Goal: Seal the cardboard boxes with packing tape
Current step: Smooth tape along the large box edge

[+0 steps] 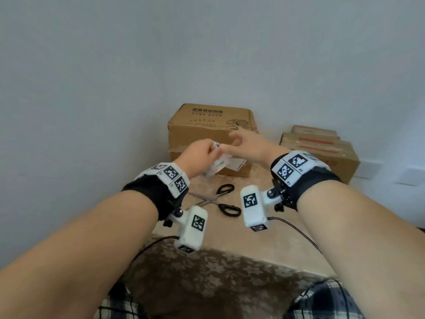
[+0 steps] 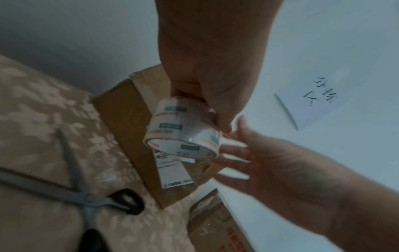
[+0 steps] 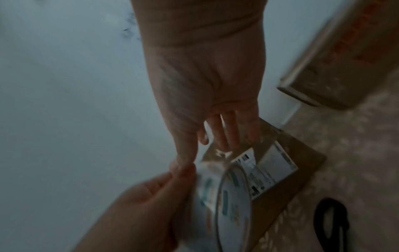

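1. The roll of packing tape (image 2: 183, 131) is raised above the table (image 1: 230, 254), in front of the large cardboard box (image 1: 207, 132) that stands at the table's far edge against the wall (image 1: 115, 77).
2. The left hand (image 1: 197, 157) grips the roll from above, fingers curled round its rim and thumb on the outer face; the roll hangs below the knuckles with its open core tilted toward the left wrist camera.
3. The right hand (image 1: 248, 146) is just beside the roll on its right. Its thumb and forefinger meet at the roll's upper edge, next to the left thumb; the remaining fingers (image 3: 226, 129) are spread and nearly straight behind the roll. Motion blur hides whether the pinch holds the tape's free end, so its grip cannot be told.
4. The large box bears a white shipping label (image 2: 172, 172) on its front face, directly behind the roll.
5. A smaller cardboard box (image 1: 322, 153) with red print stands at the far right of the table, well apart from both hands.
6. A pair of scissors (image 1: 220, 200) with black handles lies opened on the patterned cloth, between the wrists and nearer the front edge than the boxes.
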Tool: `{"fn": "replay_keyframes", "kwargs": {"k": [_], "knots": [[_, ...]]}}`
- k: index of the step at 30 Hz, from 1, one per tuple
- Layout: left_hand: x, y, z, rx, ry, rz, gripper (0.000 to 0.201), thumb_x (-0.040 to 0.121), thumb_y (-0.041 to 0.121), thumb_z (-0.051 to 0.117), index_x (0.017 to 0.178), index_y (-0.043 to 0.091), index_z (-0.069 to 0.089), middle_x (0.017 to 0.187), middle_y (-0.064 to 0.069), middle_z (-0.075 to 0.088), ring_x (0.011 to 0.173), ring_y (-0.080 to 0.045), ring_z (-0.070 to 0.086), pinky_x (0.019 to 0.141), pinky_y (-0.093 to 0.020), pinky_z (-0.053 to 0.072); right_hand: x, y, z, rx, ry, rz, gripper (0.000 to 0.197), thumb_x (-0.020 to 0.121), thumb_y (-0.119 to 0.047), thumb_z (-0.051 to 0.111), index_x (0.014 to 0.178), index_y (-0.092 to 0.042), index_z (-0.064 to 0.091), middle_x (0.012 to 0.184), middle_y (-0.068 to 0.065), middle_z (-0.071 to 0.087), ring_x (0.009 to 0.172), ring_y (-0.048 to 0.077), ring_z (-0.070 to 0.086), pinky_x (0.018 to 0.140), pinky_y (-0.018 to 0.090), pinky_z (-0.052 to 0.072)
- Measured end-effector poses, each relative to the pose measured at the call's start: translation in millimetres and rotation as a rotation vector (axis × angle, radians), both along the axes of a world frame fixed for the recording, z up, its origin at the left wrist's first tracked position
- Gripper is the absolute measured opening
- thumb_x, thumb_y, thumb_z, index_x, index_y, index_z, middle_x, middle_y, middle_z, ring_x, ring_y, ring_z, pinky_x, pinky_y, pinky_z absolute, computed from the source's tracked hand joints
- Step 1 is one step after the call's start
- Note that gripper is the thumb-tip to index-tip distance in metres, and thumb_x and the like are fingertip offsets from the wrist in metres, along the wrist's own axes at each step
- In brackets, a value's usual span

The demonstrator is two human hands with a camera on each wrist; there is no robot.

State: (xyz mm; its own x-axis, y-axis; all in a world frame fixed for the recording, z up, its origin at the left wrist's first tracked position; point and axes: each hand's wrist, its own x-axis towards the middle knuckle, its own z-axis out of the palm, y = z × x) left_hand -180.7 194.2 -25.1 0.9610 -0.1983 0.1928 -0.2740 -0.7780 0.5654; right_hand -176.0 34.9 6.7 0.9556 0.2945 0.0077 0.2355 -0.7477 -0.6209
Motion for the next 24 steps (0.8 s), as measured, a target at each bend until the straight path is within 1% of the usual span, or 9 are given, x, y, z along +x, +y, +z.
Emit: {"fn": "replay_keyframes", "kwargs": {"k": [2, 5, 6, 9, 14, 17, 19, 22, 24], "knots": [[8.0, -5.9, 9.1, 0.025, -0.042, -0.004, 0.026, 0.1, 0.029, 0.044, 0.074, 0.021, 0.043, 0.074, 0.006, 0.052, 0.059, -0.003, 0.049, 0.039, -0.009, 0.036, 2.5, -2.4, -7.9, 0.155, 0.028, -0.05, 0.055, 0.088, -0.039, 0.064, 0.13, -0.005, 0.052, 0.144, 0.01, 0.044, 0.122, 0.024, 0.052, 0.094, 0.035, 0.051], [13.4, -6.4, 15.9, 0.037, -0.059, 0.004, 0.025, 0.1, 0.034, 0.043, 0.082, 0.017, 0.049, 0.077, 0.006, 0.054, 0.063, -0.002, 0.052, 0.043, -0.012, 0.037, 3.1, -9.5, -8.8, 0.463, -0.002, -0.161, 0.002, 0.089, -0.012, 0.065, 0.087, -0.011, 0.066, 0.104, 0.008, 0.062, 0.084, 0.02, 0.063, 0.073, 0.025, 0.056], [14.1, -8.0, 17.5, 0.031, -0.058, 0.001, 0.025, 0.1, 0.035, 0.043, 0.085, 0.016, 0.05, 0.079, 0.006, 0.055, 0.065, -0.002, 0.053, 0.046, -0.013, 0.038, 2.8, -11.5, -7.2, 0.444, -0.069, -0.198, 0.008, 0.089, -0.009, 0.064, 0.081, -0.012, 0.066, 0.093, 0.004, 0.064, 0.076, 0.016, 0.061, 0.072, 0.024, 0.054], [13.7, -13.9, 23.5, 0.062, -0.068, 0.014, 0.024, 0.101, 0.034, 0.041, 0.09, 0.014, 0.049, 0.078, 0.005, 0.054, 0.066, -0.004, 0.051, 0.049, -0.015, 0.035, 3.6, -11.0, -1.3, 0.316, -0.255, -0.259, 0.008, 0.09, -0.014, 0.065, 0.083, -0.013, 0.07, 0.081, 0.002, 0.067, 0.07, 0.015, 0.059, 0.072, 0.031, 0.054], [8.6, -15.9, 19.7, 0.068, -0.028, 0.039, 0.024, 0.101, 0.033, 0.04, 0.092, 0.011, 0.047, 0.088, -0.002, 0.06, 0.075, -0.013, 0.057, 0.05, -0.018, 0.037, -1.2, -2.0, 17.6, 0.202, -0.432, -0.169, 0.007, 0.089, -0.017, 0.066, 0.085, -0.016, 0.071, 0.08, -0.011, 0.061, 0.076, 0.006, 0.058, 0.078, 0.025, 0.049], [4.1, -18.2, 19.0, -0.032, -0.028, 0.036, 0.024, 0.1, 0.034, 0.042, 0.094, 0.012, 0.049, 0.083, 0.003, 0.056, 0.067, -0.004, 0.052, 0.05, -0.016, 0.037, 2.0, -7.7, 19.3, 0.192, -0.438, -0.145, 0.008, 0.092, -0.014, 0.062, 0.085, -0.016, 0.066, 0.08, -0.011, 0.058, 0.074, 0.003, 0.054, 0.08, 0.026, 0.049], [0.8, -19.1, 20.3, -0.207, 0.016, -0.024, 0.024, 0.098, 0.033, 0.047, 0.101, 0.01, 0.053, 0.09, 0.001, 0.06, 0.072, -0.005, 0.056, 0.055, -0.016, 0.043, 7.0, -15.0, 18.8, 0.219, -0.402, -0.149, 0.007, 0.094, -0.014, 0.058, 0.089, -0.012, 0.063, 0.087, -0.005, 0.061, 0.08, 0.011, 0.058, 0.08, 0.029, 0.052], [-5.2, -24.6, 22.3, -0.491, 0.206, -0.137, 0.019, 0.096, 0.022, 0.054, 0.101, 0.004, 0.062, 0.091, -0.004, 0.067, 0.071, -0.007, 0.063, 0.063, -0.019, 0.052, 10.3, -23.4, 18.7, 0.386, -0.293, -0.16, 0.005, 0.098, -0.012, 0.051, 0.097, -0.013, 0.055, 0.096, 0.007, 0.065, 0.078, 0.017, 0.067, 0.072, 0.03, 0.058], [-5.0, -28.4, 21.5, -0.516, 0.249, -0.148, 0.023, 0.095, 0.02, 0.056, 0.098, -0.001, 0.065, 0.082, -0.005, 0.067, 0.063, -0.008, 0.06, 0.06, -0.019, 0.05, 10.8, -25.2, 17.9, 0.443, -0.248, -0.164, 0.006, 0.099, -0.011, 0.048, 0.099, -0.013, 0.053, 0.089, 0.008, 0.065, 0.072, 0.018, 0.068, 0.066, 0.029, 0.06]]}}
